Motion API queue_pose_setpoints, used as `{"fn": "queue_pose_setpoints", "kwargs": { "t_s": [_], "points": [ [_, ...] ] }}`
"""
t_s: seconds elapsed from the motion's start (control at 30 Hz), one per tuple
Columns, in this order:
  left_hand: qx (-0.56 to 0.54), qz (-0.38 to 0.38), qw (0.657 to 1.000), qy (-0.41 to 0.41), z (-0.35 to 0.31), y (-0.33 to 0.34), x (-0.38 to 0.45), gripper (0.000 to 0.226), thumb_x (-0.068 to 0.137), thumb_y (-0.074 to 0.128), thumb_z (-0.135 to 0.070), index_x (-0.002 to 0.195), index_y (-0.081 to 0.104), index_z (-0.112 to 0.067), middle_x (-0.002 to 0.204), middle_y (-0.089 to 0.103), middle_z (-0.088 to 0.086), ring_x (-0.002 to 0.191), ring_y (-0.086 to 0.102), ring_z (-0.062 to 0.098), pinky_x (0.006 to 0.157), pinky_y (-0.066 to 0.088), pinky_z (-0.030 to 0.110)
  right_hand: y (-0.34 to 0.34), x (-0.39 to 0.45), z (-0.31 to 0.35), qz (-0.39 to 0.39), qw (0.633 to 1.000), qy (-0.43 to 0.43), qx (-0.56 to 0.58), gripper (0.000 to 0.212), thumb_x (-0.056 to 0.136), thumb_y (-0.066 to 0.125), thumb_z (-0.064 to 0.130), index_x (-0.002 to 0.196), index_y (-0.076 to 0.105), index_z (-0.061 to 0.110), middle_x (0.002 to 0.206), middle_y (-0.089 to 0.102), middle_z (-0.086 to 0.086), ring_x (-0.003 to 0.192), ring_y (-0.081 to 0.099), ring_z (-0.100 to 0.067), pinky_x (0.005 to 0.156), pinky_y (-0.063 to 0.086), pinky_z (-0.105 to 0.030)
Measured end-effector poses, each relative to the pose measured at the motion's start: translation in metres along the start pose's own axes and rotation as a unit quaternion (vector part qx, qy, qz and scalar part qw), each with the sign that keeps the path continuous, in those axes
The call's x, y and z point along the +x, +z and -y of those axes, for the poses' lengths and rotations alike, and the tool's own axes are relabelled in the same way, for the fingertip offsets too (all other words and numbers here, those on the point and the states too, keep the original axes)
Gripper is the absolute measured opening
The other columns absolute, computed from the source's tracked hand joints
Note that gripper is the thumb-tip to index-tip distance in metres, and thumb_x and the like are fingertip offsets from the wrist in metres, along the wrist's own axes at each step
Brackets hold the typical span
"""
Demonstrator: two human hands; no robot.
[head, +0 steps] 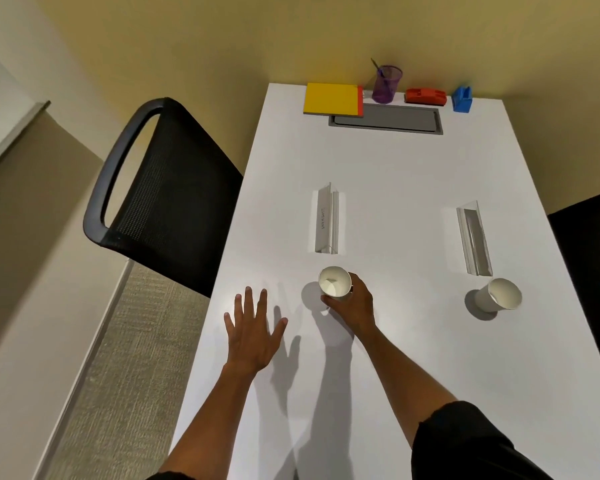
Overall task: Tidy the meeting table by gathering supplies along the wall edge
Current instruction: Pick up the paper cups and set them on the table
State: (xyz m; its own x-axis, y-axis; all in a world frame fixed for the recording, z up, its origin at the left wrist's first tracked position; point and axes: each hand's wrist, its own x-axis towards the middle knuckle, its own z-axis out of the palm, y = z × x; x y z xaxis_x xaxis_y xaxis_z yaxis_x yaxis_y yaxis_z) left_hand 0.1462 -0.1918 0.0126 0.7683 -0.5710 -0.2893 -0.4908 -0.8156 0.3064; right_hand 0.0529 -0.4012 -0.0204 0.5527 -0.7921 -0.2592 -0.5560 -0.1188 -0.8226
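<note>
Nearest the viewer, at six o'clock, the left hand [253,336] lies flat and spread on the white table [378,161], likely bracing. Just ahead, the right hand [352,303] wraps the white paper cup [334,283], gripped low, seemingly for carrying wallward. At three o'clock a second paper cup [498,295] waits by clear acrylic name stands [327,221]. At twelve o'clock, the yellow notepad [330,98], purple mesh pen holder [387,84], red stapler [425,95] and blue box [462,99] already line the wall edge.

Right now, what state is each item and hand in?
Left hand: open, fingers spread, holding nothing.
Right hand: closed on near paper cup, upright.
Far paper cup: upright, untouched.
Two name holders: mid-table.
Purple pen cup: upright, at wall edge.
</note>
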Motion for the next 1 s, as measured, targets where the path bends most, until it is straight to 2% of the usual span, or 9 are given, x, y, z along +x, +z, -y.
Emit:
{"fn": "queue_pose_setpoints", "kwargs": {
  "t_s": [0.23, 0.43, 0.8, 0.9, 1.0],
  "points": [
    [-0.001, 0.012, 1.000, -0.004, -0.007, 0.003, 0.021, 0.092, 0.075, 0.006, -0.075, 0.153, 0.006, -0.026, 0.161, -0.006, 0.006, 0.149, -0.006, 0.029, 0.116, 0.004, 0.055, 0.009, 0.021, 0.003, 0.005, 1.000, 0.005, -0.010, 0.070, 0.057, 0.090, 0.028, 0.118, 0.059, 0.016, 0.113, 0.067, -0.001, 0.105, 0.061, -0.019, 0.082, 0.043, -0.023],
    [0.005, 0.027, 1.000, -0.012, -0.010, 0.007, 0.028, 0.084, 0.083, 0.018, -0.070, 0.153, 0.006, -0.025, 0.161, -0.007, 0.006, 0.149, -0.007, 0.028, 0.116, 0.003, 0.055, 0.016, 0.031, 0.005, 0.000, 1.000, -0.003, -0.029, 0.069, 0.056, 0.089, 0.030, 0.117, 0.060, 0.016, 0.112, 0.067, -0.002, 0.106, 0.061, -0.023, 0.090, 0.050, -0.039],
    [0.003, 0.035, 0.999, -0.022, -0.005, 0.007, 0.022, 0.084, 0.083, 0.017, -0.069, 0.153, 0.005, -0.025, 0.161, -0.007, 0.007, 0.149, -0.007, 0.028, 0.117, 0.003, 0.056, 0.018, 0.038, 0.011, -0.004, 0.999, -0.013, -0.042, 0.066, 0.055, 0.088, 0.030, 0.115, 0.061, 0.018, 0.109, 0.069, -0.001, 0.104, 0.063, -0.024, 0.088, 0.051, -0.043],
    [0.011, 0.033, 0.999, -0.021, -0.002, 0.006, 0.020, 0.090, 0.078, 0.007, -0.074, 0.153, 0.005, -0.025, 0.161, -0.007, 0.007, 0.149, -0.007, 0.028, 0.117, 0.003, 0.056, 0.021, 0.039, 0.011, 0.002, 0.999, -0.017, -0.049, 0.068, 0.055, 0.087, 0.032, 0.116, 0.060, 0.018, 0.110, 0.068, -0.001, 0.105, 0.062, -0.024, 0.088, 0.051, -0.043],
    [0.004, 0.032, 0.999, -0.021, -0.001, 0.006, 0.017, 0.087, 0.080, 0.012, -0.073, 0.153, 0.006, -0.024, 0.161, -0.007, 0.007, 0.149, -0.007, 0.029, 0.116, 0.003, 0.056, 0.020, 0.037, 0.011, 0.019, 0.999, -0.013, -0.045, 0.074, 0.053, 0.086, 0.035, 0.119, 0.057, 0.021, 0.113, 0.066, 0.002, 0.106, 0.062, -0.022, 0.088, 0.052, -0.044]
  ]
}}
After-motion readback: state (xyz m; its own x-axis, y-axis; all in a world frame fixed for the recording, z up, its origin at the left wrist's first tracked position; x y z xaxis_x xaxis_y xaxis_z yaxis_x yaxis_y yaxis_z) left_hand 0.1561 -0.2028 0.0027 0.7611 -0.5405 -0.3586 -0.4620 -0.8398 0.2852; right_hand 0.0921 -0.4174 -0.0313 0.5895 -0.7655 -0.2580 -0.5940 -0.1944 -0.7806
